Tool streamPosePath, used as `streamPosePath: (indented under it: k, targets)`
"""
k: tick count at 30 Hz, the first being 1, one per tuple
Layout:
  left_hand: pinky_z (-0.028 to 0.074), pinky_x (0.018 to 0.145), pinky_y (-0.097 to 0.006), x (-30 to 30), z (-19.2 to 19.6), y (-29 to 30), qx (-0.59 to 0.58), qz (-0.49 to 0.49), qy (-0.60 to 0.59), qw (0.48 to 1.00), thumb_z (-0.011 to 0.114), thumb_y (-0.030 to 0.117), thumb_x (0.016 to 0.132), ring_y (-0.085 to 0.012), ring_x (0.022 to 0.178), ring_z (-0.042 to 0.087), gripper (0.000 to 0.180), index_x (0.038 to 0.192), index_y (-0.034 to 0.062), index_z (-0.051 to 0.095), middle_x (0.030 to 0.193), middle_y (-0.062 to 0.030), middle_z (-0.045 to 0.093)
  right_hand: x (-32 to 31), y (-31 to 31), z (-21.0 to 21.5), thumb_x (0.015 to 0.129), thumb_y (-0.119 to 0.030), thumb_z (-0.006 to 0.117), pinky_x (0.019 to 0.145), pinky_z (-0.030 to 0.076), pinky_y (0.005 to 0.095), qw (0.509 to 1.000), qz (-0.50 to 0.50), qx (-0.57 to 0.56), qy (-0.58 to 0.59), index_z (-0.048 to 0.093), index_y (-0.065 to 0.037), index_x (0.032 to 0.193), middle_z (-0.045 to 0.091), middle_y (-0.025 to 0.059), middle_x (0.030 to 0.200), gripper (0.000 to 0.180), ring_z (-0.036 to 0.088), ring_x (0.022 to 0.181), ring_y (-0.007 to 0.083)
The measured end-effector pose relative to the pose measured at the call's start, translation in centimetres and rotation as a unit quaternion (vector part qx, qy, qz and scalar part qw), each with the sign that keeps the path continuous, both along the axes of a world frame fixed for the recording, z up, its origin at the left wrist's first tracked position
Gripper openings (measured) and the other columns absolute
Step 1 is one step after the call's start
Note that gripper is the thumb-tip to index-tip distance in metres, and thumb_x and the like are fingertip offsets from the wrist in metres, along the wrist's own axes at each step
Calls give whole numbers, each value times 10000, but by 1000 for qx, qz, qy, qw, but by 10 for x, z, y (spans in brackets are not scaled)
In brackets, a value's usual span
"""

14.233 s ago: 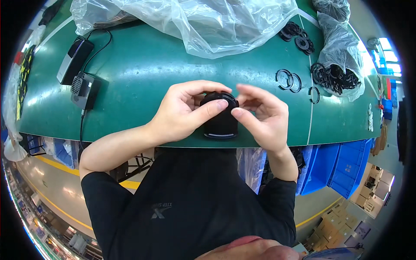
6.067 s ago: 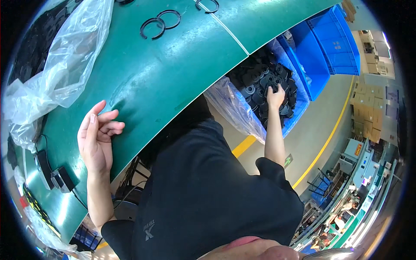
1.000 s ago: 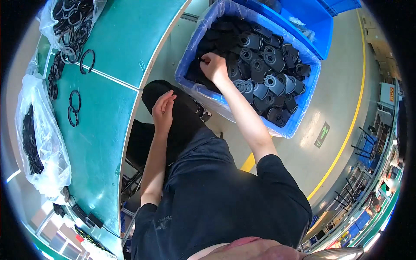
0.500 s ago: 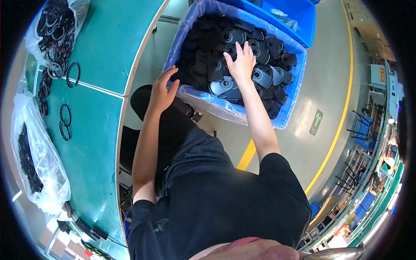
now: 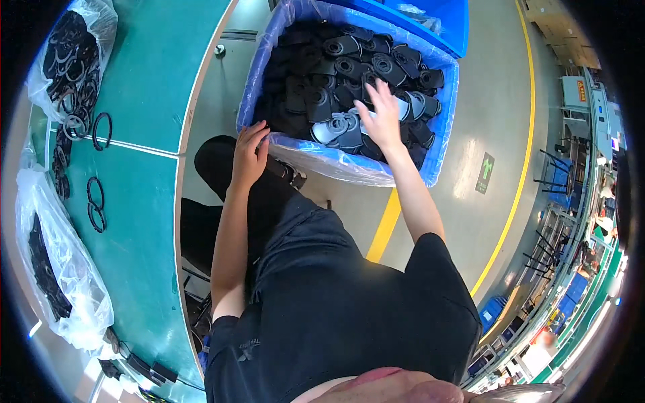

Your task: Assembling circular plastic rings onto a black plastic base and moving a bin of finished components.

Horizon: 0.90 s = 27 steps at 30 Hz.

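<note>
At the bottom of the frame sits the person's dark shirt, with both bare forearms running up toward the centre. The left hand (image 5: 250, 154) rests on the near rim of the blue plastic-lined bin (image 5: 349, 164), fingers loosely curled over the liner edge and holding nothing. The right hand (image 5: 381, 115) reaches further in, fingers spread apart over the heap of black moulded parts (image 5: 336, 64), touching the top ones without clamping any. The bin fills the upper centre, standing on the grey floor beside a yellow line (image 5: 384, 225). Along the left runs the green workbench (image 5: 144, 221), bearing loose black rings (image 5: 95, 201) and clear bags of parts (image 5: 67, 47).
</note>
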<state>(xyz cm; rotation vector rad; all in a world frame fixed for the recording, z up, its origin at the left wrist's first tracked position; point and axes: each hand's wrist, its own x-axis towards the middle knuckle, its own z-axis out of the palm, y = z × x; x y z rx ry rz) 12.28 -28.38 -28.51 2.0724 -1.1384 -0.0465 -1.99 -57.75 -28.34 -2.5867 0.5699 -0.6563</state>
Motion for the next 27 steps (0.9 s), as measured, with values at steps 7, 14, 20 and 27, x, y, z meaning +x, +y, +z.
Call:
streamPosePath:
  k: [7, 14, 20, 27]
  targets:
    - [381, 965, -400, -2, 1, 11, -70, 113, 50, 990, 553, 48, 815, -324, 1096, 524, 280, 1091, 3, 563, 1162, -150, 566, -161, -64, 8, 798, -236, 652, 978, 364, 362, 935, -322, 151, -19, 469, 22, 1221, 502, 221, 1234, 528, 470, 1171, 301]
    - [343, 992, -398, 36, -14, 14, -7, 189, 128, 974, 585, 193, 832, -345, 1196, 423, 476, 1255, 33, 435, 1272, -188, 460, -185, -95, -22, 850, -314, 616, 907, 425, 336, 813, -224, 531, -83, 369, 16, 1302, 540, 140, 1190, 612, 536, 1054, 212]
    - [313, 1003, -364, 97, -11, -35, -11, 130, 370, 920, 610, 366, 834, -257, 1256, 365, 666, 1350, 46, 336, 1363, -163, 375, -164, -134, -47, 856, -344, 604, 823, 461, 320, 723, -234, 644, -80, 479, 18, 1188, 591, 84, 1071, 507, 575, 933, 178]
    - [411, 837, -333, 135, -26, -81, 76, 155, 521, 836, 693, 326, 731, -200, 968, 523, 539, 1161, 49, 524, 1055, -91, 568, -156, -145, -46, 810, -258, 653, 759, 474, 306, 742, -250, 618, -77, 559, 8, 1079, 614, 81, 976, 389, 587, 874, 165]
